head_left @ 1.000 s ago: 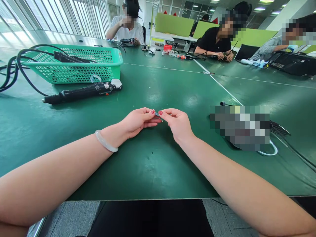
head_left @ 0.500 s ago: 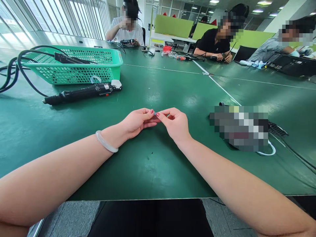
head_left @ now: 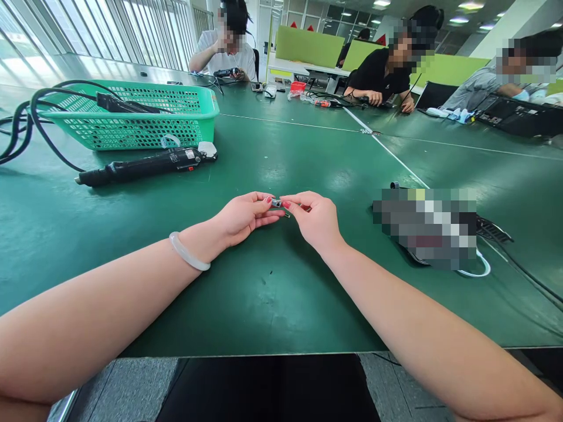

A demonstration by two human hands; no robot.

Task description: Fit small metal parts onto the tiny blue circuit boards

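Both of my hands meet over the middle of the green table. My left hand, with a pale bangle on its wrist, pinches a tiny grey metal part between thumb and forefinger. My right hand pinches the same small part from the other side, its other fingers curled. The part is too small to name. Both hands rest low on the table surface.
A black electric screwdriver lies at the left with its cable looping back. Behind it stands a green mesh basket. A blurred-out object with white and black cables lies to the right. Three other people sit at the far side.
My fingertips have shifted slightly on the small part, which now shows more between them. The arms have stayed in place.
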